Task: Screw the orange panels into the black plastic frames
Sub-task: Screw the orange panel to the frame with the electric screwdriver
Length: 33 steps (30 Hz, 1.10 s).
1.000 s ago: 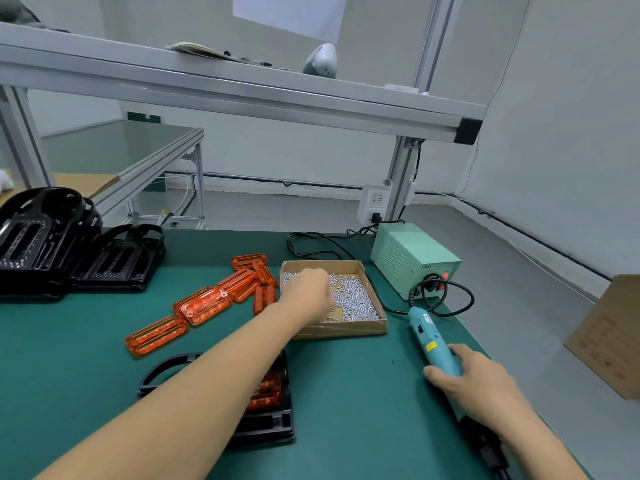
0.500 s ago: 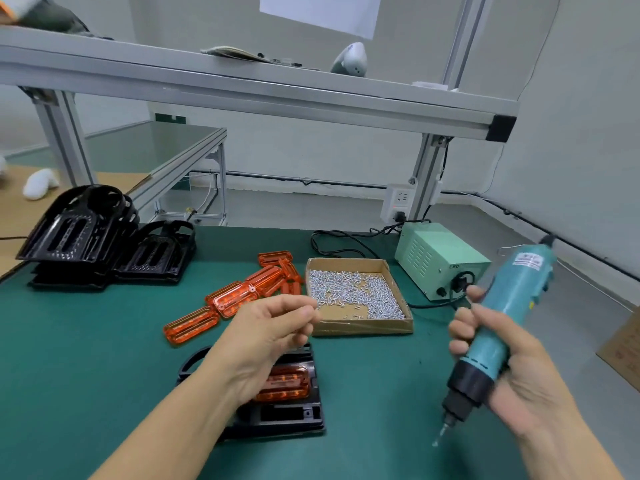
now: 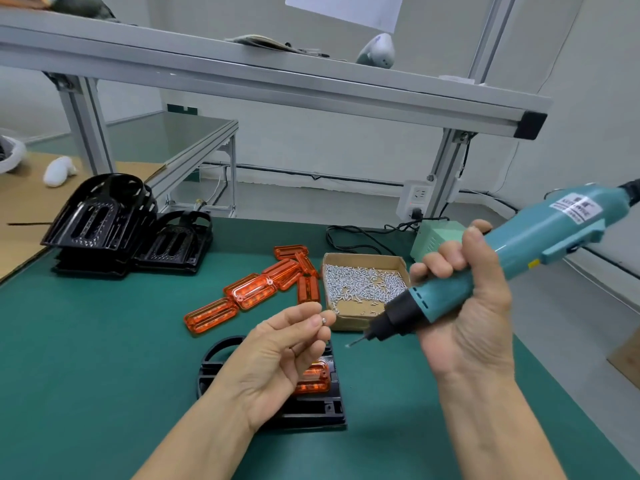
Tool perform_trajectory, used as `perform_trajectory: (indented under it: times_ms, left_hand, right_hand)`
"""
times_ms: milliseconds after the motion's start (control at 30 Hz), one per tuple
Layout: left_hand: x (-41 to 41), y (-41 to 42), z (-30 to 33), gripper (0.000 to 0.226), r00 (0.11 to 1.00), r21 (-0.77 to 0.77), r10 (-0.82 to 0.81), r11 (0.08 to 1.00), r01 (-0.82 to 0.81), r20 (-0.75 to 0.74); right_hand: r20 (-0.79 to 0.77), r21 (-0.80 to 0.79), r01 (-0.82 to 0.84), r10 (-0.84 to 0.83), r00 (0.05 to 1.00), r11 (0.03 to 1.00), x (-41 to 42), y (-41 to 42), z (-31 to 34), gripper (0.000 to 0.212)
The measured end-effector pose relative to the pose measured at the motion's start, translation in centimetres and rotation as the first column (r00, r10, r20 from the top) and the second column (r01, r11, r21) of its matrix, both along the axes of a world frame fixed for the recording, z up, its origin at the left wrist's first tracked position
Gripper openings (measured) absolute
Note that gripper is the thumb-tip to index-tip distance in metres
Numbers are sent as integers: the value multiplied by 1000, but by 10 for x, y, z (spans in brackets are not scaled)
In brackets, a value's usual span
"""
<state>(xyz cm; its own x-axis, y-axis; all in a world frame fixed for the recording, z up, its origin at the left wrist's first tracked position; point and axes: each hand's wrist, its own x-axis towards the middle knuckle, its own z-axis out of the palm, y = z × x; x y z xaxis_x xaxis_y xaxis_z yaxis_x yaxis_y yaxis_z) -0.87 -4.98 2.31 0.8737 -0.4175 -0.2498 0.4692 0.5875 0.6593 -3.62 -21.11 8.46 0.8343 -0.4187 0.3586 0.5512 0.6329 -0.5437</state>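
I've lifted the driver (image 3: pixel 491 268) off the mat in my right hand (image 3: pixel 464 306) and my left hand (image 3: pixel 277 355) now pinches what looks like a screw (image 3: pixel 323 320), ready to load the bit.

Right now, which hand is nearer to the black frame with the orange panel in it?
Left. The left hand hovers directly above the black frame, pinching a screw. The right hand grips the screwdriver off to the frame's right.
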Motion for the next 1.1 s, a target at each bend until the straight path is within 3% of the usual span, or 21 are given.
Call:
perform_trajectory:
  times_ms: [300, 800, 1100]
  left_hand:
    - [-5, 0, 0, 15, 998, -49, -4, 999, 1, -66]
    - [-8, -4, -4, 14, 994, -107, 8, 994, -20, -107]
    - [-9, -5, -8, 25, 977, 50, 172, 982, -180, 126]
  right_hand:
    - [74, -23, 138, -136, 988, 990, 8, 22, 6, 16]
    - [85, -34, 167, -164, 983, 985, 9, 26, 2, 17]
    - [119, -44, 217, -211, 970, 975, 10, 35, -2, 18]
